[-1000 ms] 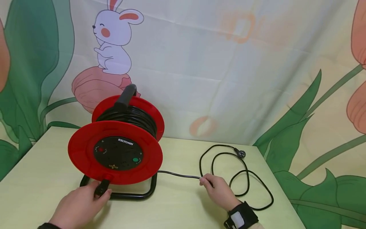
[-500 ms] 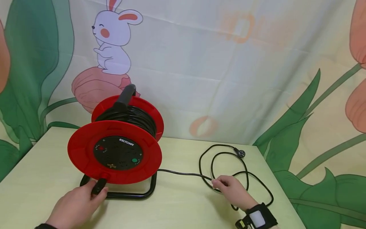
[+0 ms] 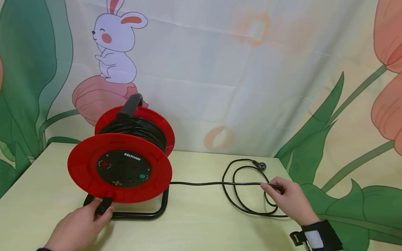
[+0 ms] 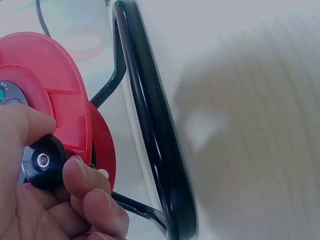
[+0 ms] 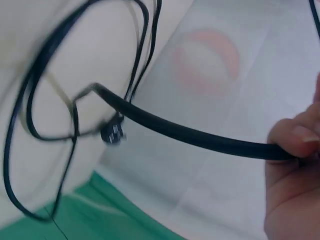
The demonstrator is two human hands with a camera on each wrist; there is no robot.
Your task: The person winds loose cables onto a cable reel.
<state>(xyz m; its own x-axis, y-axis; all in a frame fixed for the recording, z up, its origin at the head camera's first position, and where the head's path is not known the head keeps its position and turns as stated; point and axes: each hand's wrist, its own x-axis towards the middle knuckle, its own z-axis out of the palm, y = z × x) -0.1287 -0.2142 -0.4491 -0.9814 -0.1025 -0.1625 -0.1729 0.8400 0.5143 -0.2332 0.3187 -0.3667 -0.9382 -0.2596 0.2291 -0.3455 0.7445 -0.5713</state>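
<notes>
A red cable reel (image 3: 119,167) with a black socket face stands on a black tube frame (image 3: 138,213) at the table's left. My left hand (image 3: 83,226) pinches the reel's black crank knob (image 3: 103,206), seen close in the left wrist view (image 4: 42,161) between thumb and fingers. A black cable (image 3: 213,183) runs taut from the reel to my right hand (image 3: 287,198), which pinches it (image 5: 200,139). Loose loops (image 3: 248,195) lie beside that hand, ending in a plug (image 3: 260,165).
The light yellow-green table (image 3: 201,230) backs onto a printed cloth wall (image 3: 220,69) with a rabbit and leaves. The table's right edge is close to my right hand. A black strap with a camera sits on my right wrist (image 3: 317,238).
My right hand has moved right and slightly away, drawing the cable out straight and taut; the loose loops have shrunk. My left hand stays on the knob.
</notes>
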